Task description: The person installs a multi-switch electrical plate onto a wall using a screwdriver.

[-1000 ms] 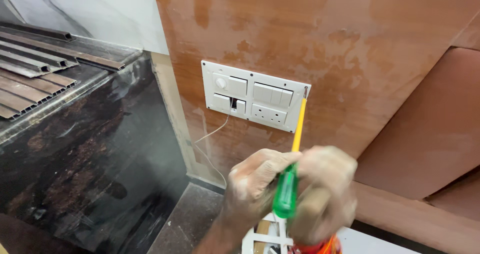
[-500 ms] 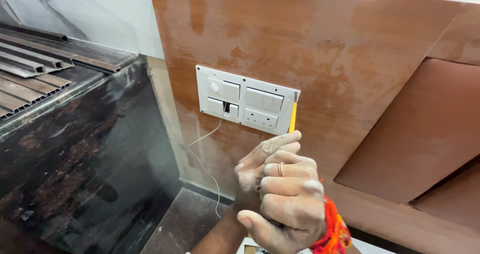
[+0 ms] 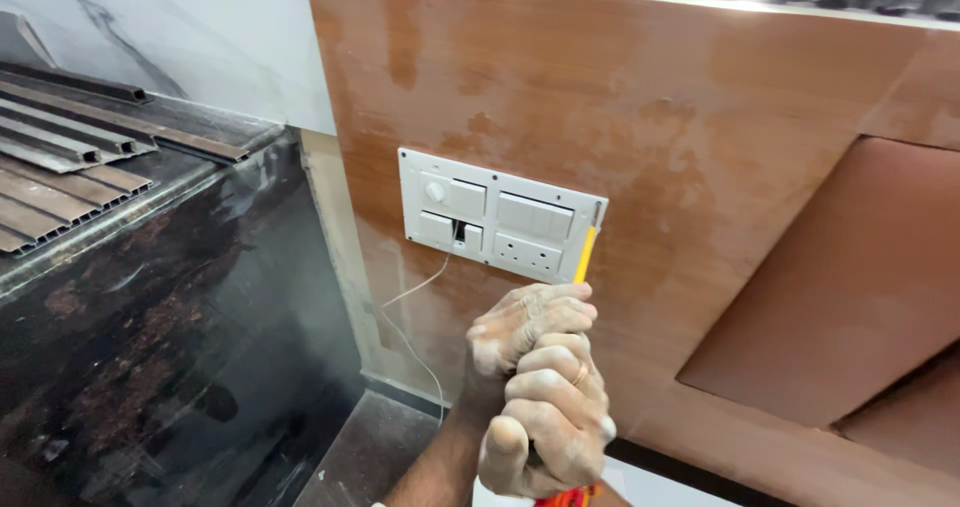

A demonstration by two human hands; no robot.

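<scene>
2 hands are clamping 1 screwdriver, its tip at the switch plate's right edge.

Both hands are wrapping together around the handle, which they are hiding: the left hand (image 3: 528, 329) is gripping higher and nearer the switch plate (image 3: 497, 218), the right hand (image 3: 550, 422), wearing a ring, is closing just below it. The screwdriver (image 3: 585, 254) is showing only its yellow shaft, its long axis running steeply up and slightly right from the hands to the plate's right edge, the tip seeming to touch there. The plate is white, rectangular, set in a brown wooden panel (image 3: 700, 147). A thin white wire (image 3: 405, 332) is hanging below the plate's left half. Left of the plate, a dark counter (image 3: 150, 297) is carrying ribbed metal strips (image 3: 60, 157).
</scene>
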